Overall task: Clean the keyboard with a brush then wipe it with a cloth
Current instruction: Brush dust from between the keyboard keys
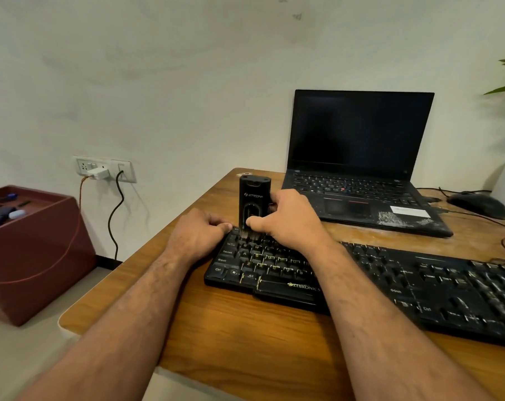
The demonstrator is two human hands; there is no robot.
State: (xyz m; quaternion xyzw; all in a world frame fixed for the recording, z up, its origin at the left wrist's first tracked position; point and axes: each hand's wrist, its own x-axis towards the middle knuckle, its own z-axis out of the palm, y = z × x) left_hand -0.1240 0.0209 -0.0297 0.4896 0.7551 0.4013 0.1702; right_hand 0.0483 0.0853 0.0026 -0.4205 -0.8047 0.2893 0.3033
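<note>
Your right hand holds the tall black plastic brush upright, fingers curled around its lower body, and the bristles touch the top-left keys of the long black keyboard. The keyboard lies on the wooden table at your 12 o'clock. Your left hand rests at the keyboard's far-left corner, fingers curled with the thumb on its edge. The open black laptop stands at 1 o'clock.
</note>
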